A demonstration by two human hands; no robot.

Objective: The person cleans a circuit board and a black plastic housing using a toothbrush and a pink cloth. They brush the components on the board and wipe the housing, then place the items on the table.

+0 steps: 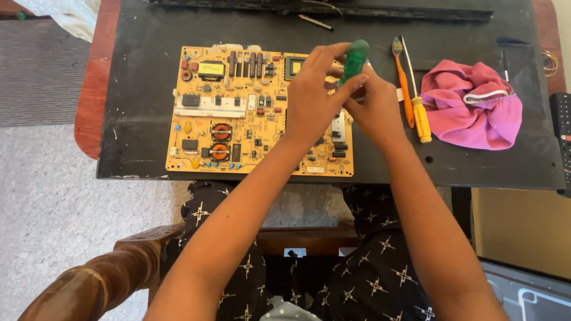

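I am gripping the green plastic screwdriver handle (355, 59) with my left hand (309, 98) and right hand (376, 110), over the yellow rectangular circuit board's (238, 113) right edge. An orange toothbrush (402, 80), a yellow-handled screwdriver (419, 113) and a crumpled pink cloth (470, 107) are crowding the black tabletop's (143, 89) right side.

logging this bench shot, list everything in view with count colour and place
circuit board: 1, yellow-orange, left of the dark panel
dark panel: 1, black, on the table
screwdriver handle: 1, green, in the fingers above the board
screwdriver: 1, yellow handle, right of the hands
toothbrush: 1, orange, beside it
cloth: 1, pink, right
remote: 1, black, right edge
left hand: on the green handle
right hand: on it too
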